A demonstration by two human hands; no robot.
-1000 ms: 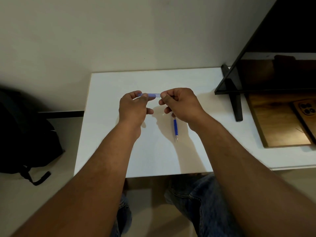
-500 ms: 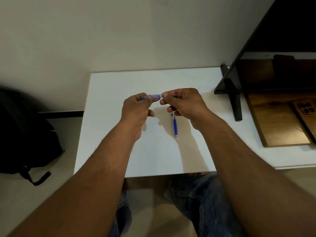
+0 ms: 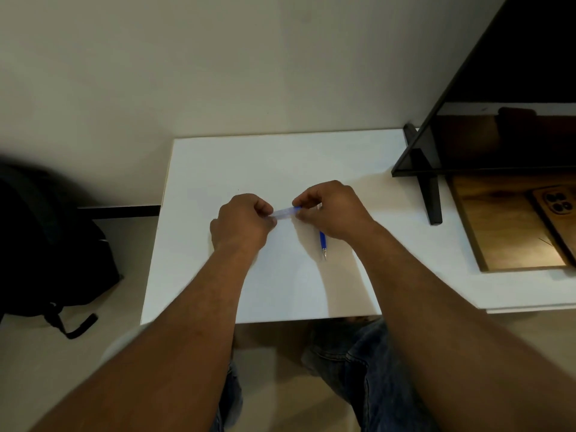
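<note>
A black backpack [image 3: 46,244] slumps on the floor at nine o'clock, well apart from the white desk [image 3: 218,275]. Over the middle of the desk the left hand [image 3: 241,224] has its grip curled tight round one end of a pale, translucent pen barrel [image 3: 284,212], which bridges the small gap between the two hands, lying almost level with its far end a shade higher. At about three o'clock from that barrel the right hand [image 3: 335,210] pinches the other end, where a bit of blue shows, so both grips are clamped on the same piece; the fingertips are partly hidden and the frame is slightly smeared there. Just below the right wrist, at five o'clock from the barrel, the blue pen tip section [image 3: 323,243] lies on the desk with its metal point towards the near edge.

As I read it, the pen is already in two parts, and one part rests untouched while the hands work on the other; whether they are pulling something out or pushing it in I cannot tell.

Further right, at two o'clock, stands a dark monitor [image 3: 498,120] on its black foot, with a wooden board [image 3: 505,232] beneath it and a phone [image 3: 558,207] lying on that.
</note>
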